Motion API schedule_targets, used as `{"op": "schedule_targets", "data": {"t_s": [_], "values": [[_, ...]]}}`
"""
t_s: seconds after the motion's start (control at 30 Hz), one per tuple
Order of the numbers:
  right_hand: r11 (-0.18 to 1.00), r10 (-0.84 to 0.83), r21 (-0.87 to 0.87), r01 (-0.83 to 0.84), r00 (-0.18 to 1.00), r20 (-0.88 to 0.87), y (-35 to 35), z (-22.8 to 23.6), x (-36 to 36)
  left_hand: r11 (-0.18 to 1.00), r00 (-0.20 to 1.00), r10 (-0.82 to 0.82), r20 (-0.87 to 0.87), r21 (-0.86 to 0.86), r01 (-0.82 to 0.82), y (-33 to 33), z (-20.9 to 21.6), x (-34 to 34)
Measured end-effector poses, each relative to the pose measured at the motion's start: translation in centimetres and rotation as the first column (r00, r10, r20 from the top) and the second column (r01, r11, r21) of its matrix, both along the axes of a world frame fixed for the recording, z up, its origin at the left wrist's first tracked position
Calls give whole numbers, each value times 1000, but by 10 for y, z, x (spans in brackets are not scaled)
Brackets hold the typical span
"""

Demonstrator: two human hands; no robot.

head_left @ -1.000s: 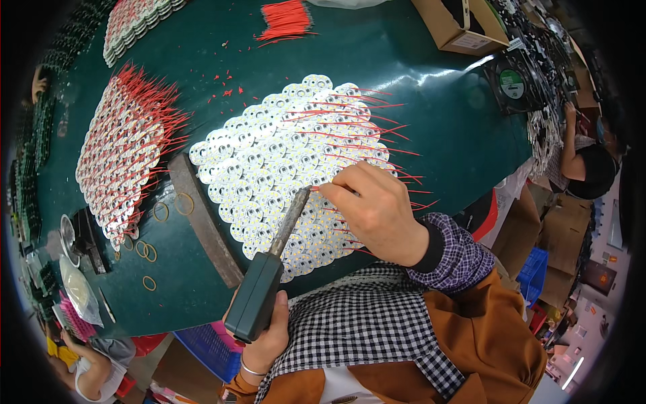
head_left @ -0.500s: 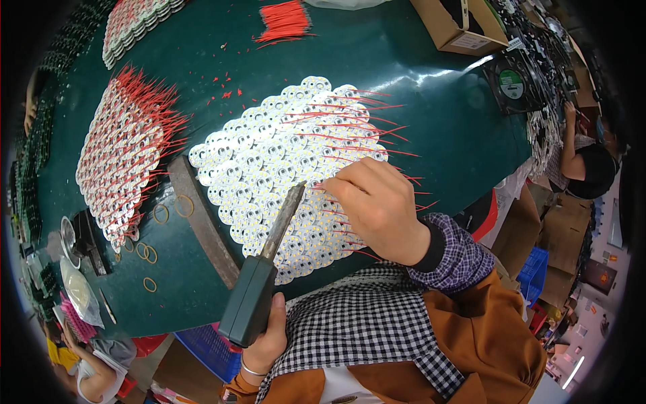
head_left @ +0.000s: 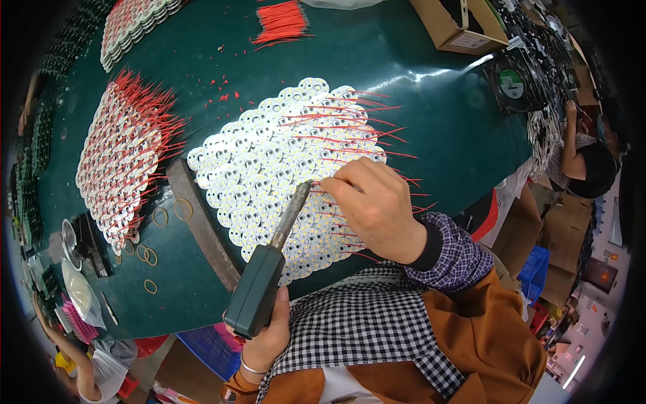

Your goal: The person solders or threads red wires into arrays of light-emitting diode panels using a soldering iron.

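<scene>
My left hand [head_left: 270,337] is closed around the dark green body of a soldering gun [head_left: 256,291]. Its long metal tip points up and to the right, ending just beside my right fingertips. With thumb and forefinger pinched, my right hand [head_left: 378,209] holds the end of a thin red wire [head_left: 317,182] at one of the boards; most of that wire is hidden by the hand. Beneath both lies a slanted sheet of overlapping round white LED boards [head_left: 259,178]. Red wires extend rightward from several boards along its right side.
A dark metal bar [head_left: 202,225] borders the sheet's left side, with rubber bands [head_left: 160,217] nearby. Further left lies another wired board sheet [head_left: 118,161]. A red wire bundle [head_left: 281,21] and a cardboard box [head_left: 461,27] are at the back. Co-workers sit at both sides.
The soldering gun has moved slightly up and right, bringing its tip close to my right fingertips. My right hand has barely shifted. At the lower left, a co-worker's arm has moved.
</scene>
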State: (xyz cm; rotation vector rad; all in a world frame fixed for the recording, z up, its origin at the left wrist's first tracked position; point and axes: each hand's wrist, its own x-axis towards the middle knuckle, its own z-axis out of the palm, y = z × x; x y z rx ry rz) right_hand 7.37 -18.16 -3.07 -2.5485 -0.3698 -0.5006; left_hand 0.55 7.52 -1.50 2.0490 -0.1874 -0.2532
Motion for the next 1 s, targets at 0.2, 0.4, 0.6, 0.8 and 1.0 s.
{"op": "schedule_targets", "data": {"t_s": [0.2,0.4,0.6,0.8,1.0], "values": [[1000,-5,-5,5,1000,-2,1,2,1,1000,999,15,-37,-7,-16,0,3,7],[1000,-12,-7,12,1000,-5,2,5,3,986,990,115,-87,-112,-124,-4,2,-2],[1000,-11,-22,11,1000,-16,2,6,3,955,975,216,-61,-193,-224,6,-3,-10],[1000,20,-20,-20,1000,4,1,28,10,943,963,257,-86,-194,-269,1,12,0],[996,60,-58,-64,996,-68,1,14,9,966,982,160,-98,-189,-176,1,4,3]]}}
